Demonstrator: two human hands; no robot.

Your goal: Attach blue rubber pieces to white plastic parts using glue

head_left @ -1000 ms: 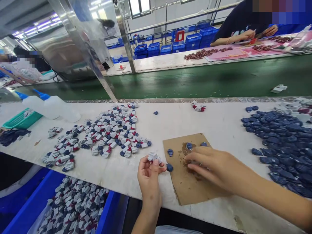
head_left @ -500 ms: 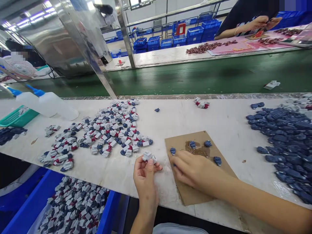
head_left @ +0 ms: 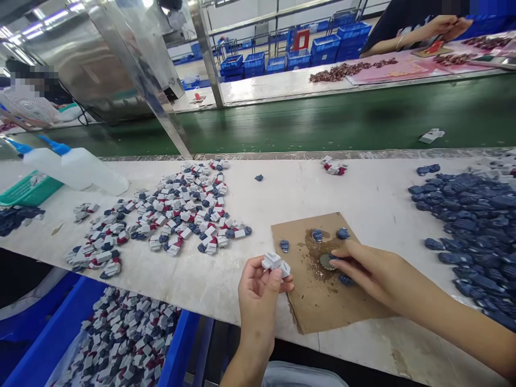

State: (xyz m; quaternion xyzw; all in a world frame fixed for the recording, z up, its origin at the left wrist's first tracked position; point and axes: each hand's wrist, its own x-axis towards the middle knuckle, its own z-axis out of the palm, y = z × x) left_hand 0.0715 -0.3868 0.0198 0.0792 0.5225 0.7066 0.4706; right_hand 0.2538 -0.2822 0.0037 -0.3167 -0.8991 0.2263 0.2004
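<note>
My left hand (head_left: 260, 301) is closed on a white blocky plastic part (head_left: 276, 263), held up between thumb and fingers beside the cardboard's left edge. My right hand (head_left: 374, 271) pinches a small dark blue plastic piece (head_left: 333, 257), mostly hidden by the fingertips. That piece is at a small round cap-like dish (head_left: 326, 263) on a wet brown stain in the cardboard sheet (head_left: 318, 312). Other blue pieces lie around it: one at the left (head_left: 284, 246), one at the back (head_left: 317, 235), one at the back right (head_left: 343, 233) and one under my right hand (head_left: 345, 280).
White, red and blue assembled parts (head_left: 181, 209) are heaped on the left; a blue bin (head_left: 177, 349) below holds more. Dark blue parts (head_left: 475, 231) are piled on the right. White bottles (head_left: 94, 169) lie by a green basket (head_left: 36, 191). A green conveyor (head_left: 302, 123) runs behind; a co-worker's hands (head_left: 443, 27) are beyond.
My right hand has moved right from the cardboard's left side to the round dish, uncovering the stain. My left hand, still holding the white part, has shifted right to the cardboard.
</note>
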